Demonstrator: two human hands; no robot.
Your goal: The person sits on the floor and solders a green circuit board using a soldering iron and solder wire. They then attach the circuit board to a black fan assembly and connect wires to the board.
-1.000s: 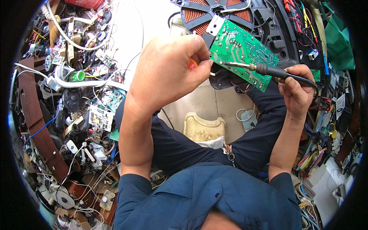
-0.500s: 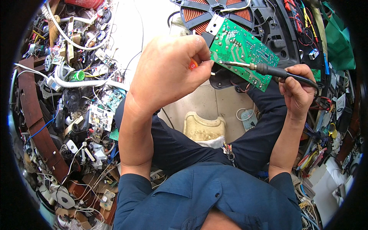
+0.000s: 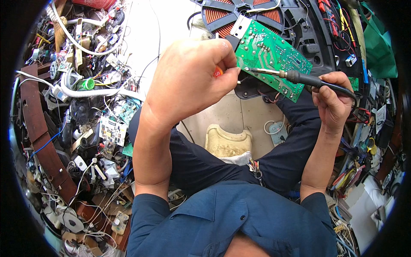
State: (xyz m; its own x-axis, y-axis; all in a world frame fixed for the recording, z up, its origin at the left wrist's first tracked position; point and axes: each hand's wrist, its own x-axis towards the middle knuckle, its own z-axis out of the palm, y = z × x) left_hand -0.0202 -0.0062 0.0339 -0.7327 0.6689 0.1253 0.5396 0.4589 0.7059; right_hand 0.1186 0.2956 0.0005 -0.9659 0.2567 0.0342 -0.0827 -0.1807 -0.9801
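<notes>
Here one circuit board [image 3: 274,53], one soldering iron [image 3: 295,77].

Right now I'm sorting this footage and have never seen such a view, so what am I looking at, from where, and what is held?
A wide camera on a person's head looks down at their lap and both bare hands, bending straight edges. The right hand holds a soldering iron, its tip on a green circuit board. The left hand pinches something small with an orange bit showing beside the board; what it is cannot be told. Behind lies a copper coil disc. A heap of wires and small boards lies on the person's left.
</notes>
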